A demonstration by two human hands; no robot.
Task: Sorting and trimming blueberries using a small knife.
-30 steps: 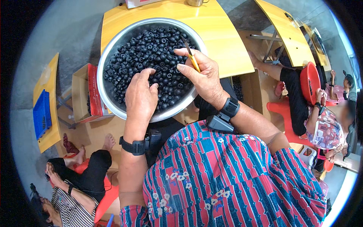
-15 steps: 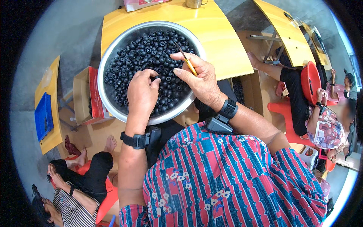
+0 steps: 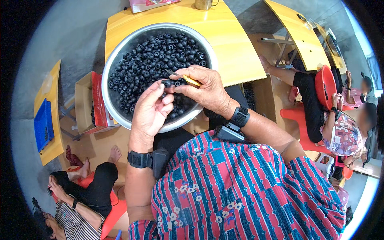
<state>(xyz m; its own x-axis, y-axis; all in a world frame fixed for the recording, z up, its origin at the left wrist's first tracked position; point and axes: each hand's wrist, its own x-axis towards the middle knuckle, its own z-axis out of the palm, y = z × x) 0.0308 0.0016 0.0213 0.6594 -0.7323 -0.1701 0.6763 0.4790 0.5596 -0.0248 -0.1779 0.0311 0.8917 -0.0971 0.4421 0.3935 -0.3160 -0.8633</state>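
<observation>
A wide metal basin (image 3: 107, 60) full of small black ring-shaped parts (image 3: 146, 62) lies in front of me, partly over the table edge. Above the heap, my left hand (image 3: 149, 112) is closed, pinching one small black part (image 3: 167, 83) between thumb and fingertips. My right hand (image 3: 211, 88) grips a small knife (image 3: 193, 81) with a yellow handle. Its dark thin blade points left over the parts, just above the pinched one. The right thumb tip is close to that part; whether it touches cannot be made out.
Beneath the basin is a yellow table (image 3: 236, 52), with a metal cup (image 3: 203, 4) at its far edge. An open cardboard box (image 3: 83, 102) stands left, near a blue tray (image 3: 43, 124). Seated people are on both sides; one at right has a red basin (image 3: 325, 86).
My left hand has lifted from the heap and turned palm up with a black part. My right hand has tilted the knife flatter and come closer to the left fingers.
</observation>
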